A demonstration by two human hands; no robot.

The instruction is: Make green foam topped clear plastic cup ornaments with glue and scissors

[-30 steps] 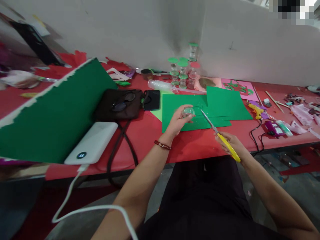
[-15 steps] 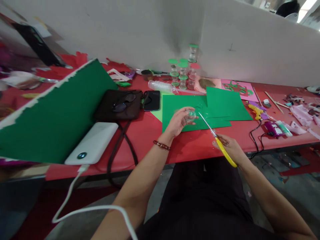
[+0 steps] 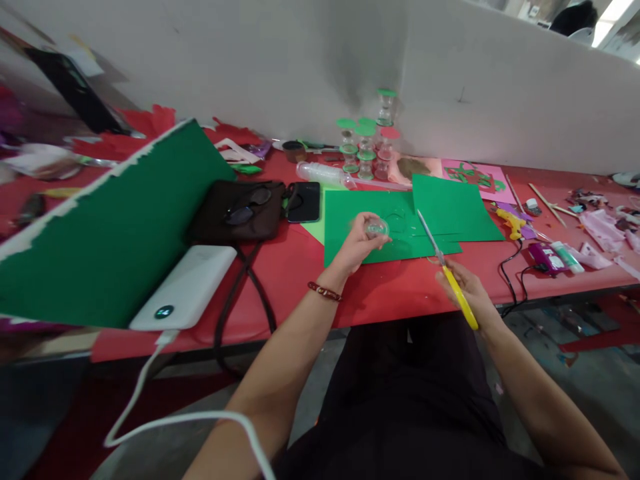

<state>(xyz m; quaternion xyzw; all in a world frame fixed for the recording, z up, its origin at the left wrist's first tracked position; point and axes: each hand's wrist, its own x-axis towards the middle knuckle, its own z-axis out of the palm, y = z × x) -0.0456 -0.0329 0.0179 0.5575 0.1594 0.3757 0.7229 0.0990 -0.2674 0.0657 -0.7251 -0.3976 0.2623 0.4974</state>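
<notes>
My left hand (image 3: 361, 241) is closed around a small clear plastic cup (image 3: 377, 229), its round face turned up toward me. Beneath it lies a green sheet (image 3: 345, 213) on the red table. My right hand (image 3: 467, 290) grips yellow-handled scissors (image 3: 459, 293), whose blades look closed and point up and away over the green sheets. The fingers around the handle are partly hidden. A second green sheet (image 3: 450, 210) overlaps the first on the right.
Behind the sheets stand several stacked clear cups with green lids (image 3: 367, 143) and a nested clear cup stack (image 3: 325, 175). To the left are a phone (image 3: 304, 202), a brown case (image 3: 205, 223) and a white power bank (image 3: 185, 287). A yellow glue gun (image 3: 513, 223) lies right.
The scissors and my right hand have moved to the right, away from the cup. My left hand has shifted slightly left and turned the cup's round face upward.
</notes>
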